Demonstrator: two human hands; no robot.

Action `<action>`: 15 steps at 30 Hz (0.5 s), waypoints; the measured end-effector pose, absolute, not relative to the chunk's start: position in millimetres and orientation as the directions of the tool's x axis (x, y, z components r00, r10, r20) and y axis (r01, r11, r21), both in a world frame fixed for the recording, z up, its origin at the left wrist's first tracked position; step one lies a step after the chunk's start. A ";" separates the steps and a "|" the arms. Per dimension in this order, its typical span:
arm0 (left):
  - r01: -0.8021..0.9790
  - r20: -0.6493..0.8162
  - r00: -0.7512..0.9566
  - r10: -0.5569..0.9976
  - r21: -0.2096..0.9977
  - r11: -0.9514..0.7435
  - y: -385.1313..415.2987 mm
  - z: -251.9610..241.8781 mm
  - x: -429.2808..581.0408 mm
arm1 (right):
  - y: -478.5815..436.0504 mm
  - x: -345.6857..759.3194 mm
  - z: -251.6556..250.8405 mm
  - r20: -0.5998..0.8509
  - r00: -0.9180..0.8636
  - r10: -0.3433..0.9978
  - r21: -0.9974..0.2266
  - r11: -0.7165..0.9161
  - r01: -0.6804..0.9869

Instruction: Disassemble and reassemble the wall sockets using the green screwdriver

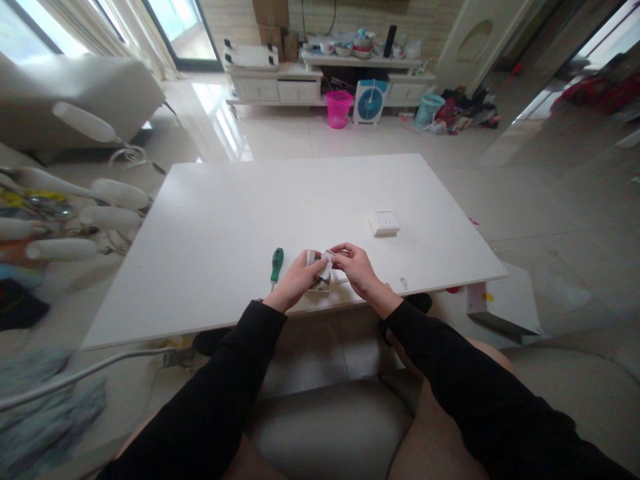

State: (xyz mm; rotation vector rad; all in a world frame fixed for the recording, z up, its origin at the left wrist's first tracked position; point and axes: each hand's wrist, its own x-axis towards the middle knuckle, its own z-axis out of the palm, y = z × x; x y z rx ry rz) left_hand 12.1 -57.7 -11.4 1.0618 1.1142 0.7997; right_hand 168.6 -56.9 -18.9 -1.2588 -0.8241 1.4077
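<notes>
My left hand [303, 277] is closed on a small white plastic part [327, 265], thumb on top, near the table's front edge. My right hand [354, 267] pinches the same part from the other side; its exact kind is too small to tell. Under my hands is a small open box-like piece [321, 288] with dark bits inside, partly hidden by my fingers. Another flat white piece [341, 276] lies partly under my right hand. A green-handled screwdriver [277, 265] rests left of my left hand. Farther back on the right sits a white wall socket [385, 223] on its box.
The white table [225, 213] spans the view. A small clear packet [403, 283] lies near its front right edge. White-padded chairs [117, 193] stand at the left, a white box [505, 300] on the floor at right. Beyond are a pink basket [339, 110] and a fan [371, 102].
</notes>
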 end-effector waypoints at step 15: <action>0.064 -0.240 0.268 0.933 0.971 0.231 -54.5 1.6 4.9 | -56.5 174.5 -13.2 -0.144 0.106 0.984 -0.987 -0.135 -0.091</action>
